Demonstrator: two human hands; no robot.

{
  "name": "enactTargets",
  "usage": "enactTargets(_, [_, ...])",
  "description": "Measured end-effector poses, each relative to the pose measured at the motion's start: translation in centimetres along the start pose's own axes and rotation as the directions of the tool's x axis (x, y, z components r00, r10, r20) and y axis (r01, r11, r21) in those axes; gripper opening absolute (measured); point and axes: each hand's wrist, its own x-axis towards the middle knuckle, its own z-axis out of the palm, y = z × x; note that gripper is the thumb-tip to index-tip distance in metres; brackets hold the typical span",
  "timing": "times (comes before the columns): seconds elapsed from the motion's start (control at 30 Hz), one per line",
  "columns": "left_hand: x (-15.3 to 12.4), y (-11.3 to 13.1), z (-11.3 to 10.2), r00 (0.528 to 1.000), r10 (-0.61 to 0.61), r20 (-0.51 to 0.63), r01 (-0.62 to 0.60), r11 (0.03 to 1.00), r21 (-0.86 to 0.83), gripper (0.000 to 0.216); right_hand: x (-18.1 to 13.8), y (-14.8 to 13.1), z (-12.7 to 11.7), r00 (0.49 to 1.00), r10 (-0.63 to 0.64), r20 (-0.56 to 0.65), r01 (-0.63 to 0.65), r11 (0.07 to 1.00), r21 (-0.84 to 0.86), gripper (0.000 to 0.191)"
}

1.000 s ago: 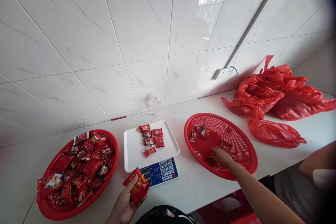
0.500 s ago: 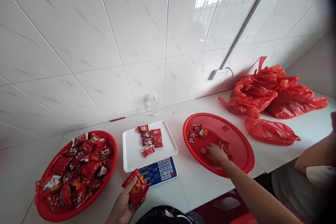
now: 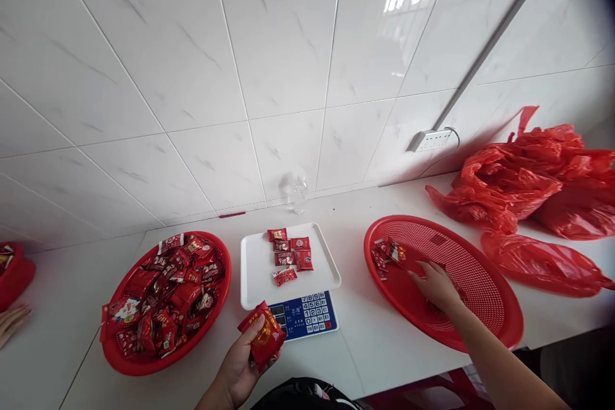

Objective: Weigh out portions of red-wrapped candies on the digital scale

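Currently, from my remote seat: left hand (image 3: 243,359) closed around a red packet (image 3: 266,339), just in front of the scale (image 3: 307,317). Likely light, soft, slick; pinch mid-body. Gold print unreadable; scale keys show digits. Right hand (image 3: 437,285) inside the right basket (image 3: 514,327), fingers half-spread; grip: cannot tell.

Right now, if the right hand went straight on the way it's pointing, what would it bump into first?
Probably the small packets at the left end of the red basket that the right hand is reaching into. Its height is hard to judge, so it might pass over them.
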Motion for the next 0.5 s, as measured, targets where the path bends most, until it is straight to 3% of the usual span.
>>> enactTargets(0.1, [0.1, -0.3, 0.1, 1.000, 0.004, 0.009, -0.004, 1.000, -0.005, 0.040, -3.2, -2.4, 1.5, 0.981, -0.167, 0.102, 0.134, 0.953, 0.272, 0.047])
enactTargets(0.17, [0.2, -0.6, 0.2, 1.000, -0.003, 0.019, 0.003, 1.000, -0.017, 0.041, -5.6, -3.2, 3.1, 0.966, -0.195, 0.171, 0.134, 0.940, 0.314, 0.050])
enactTargets(0.3, [0.3, -0.8, 0.3, 0.999, -0.025, 0.028, 0.025, 0.999, -0.032, 0.041, -7.7, -2.4, 5.1, 0.965, -0.173, 0.199, 0.127, 0.966, 0.226, 0.051])
enactTargets(0.4, [0.1, -0.8, 0.2, 0.999, -0.024, 0.044, 0.025, 0.999, -0.022, 0.043, -6.2, -1.2, 4.8, 0.969, -0.201, 0.140, 0.182, 0.973, 0.142, 0.050])
enactTargets(0.5, [-0.1, -0.6, 0.0, 0.999, -0.025, 0.039, 0.026, 1.000, -0.010, 0.045, -3.2, 0.1, 3.6, 0.960, -0.271, 0.066, 0.276, 0.959, -0.065, 0.049])
